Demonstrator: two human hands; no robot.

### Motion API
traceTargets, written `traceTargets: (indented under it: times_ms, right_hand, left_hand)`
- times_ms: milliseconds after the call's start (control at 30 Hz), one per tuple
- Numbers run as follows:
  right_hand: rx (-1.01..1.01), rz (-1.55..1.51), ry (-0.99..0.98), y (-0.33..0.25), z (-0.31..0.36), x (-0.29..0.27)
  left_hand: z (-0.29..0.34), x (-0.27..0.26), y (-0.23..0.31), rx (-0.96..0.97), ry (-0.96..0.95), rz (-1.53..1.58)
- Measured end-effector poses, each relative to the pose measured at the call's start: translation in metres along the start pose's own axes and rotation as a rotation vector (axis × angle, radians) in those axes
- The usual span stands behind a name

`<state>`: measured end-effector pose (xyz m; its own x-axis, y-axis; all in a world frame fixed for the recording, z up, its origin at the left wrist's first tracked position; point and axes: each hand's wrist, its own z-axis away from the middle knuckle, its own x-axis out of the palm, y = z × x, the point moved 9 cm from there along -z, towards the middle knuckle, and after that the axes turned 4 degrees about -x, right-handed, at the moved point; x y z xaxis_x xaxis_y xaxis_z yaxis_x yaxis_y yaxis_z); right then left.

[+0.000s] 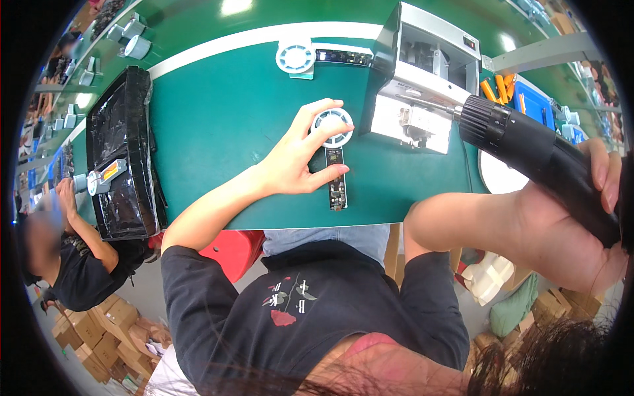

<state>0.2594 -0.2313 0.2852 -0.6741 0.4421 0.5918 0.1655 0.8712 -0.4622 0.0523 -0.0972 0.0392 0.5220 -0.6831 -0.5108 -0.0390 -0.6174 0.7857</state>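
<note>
My black shirt (337,300), at six o'clock, bears white characters (303,297); lettering (406,86) marks the grey machine (429,26) at one, tiny symbols (508,122) my screwdriver (545,155) towards three.

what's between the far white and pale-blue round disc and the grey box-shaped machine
The head view shows a narrow dark circuit strip on the green table between that disc and the machine.
</note>
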Motion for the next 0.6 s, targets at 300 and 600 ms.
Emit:
traceTargets:
  times_ms: [300, 600]
  right_hand:
    - [-0.029, 0.019, -0.006, 0.0024, 0.0041, -0.0010]
    - [-0.036, 0.026, -0.010, 0.0017, 0.0064, -0.0035]
  left_hand:
    - [0.0061, 0.0043, 0.0046, 0.009, 0.013, -0.144]
    - [0.0040, -0.0010, 0.0082, 0.048, -0.026, -0.126]
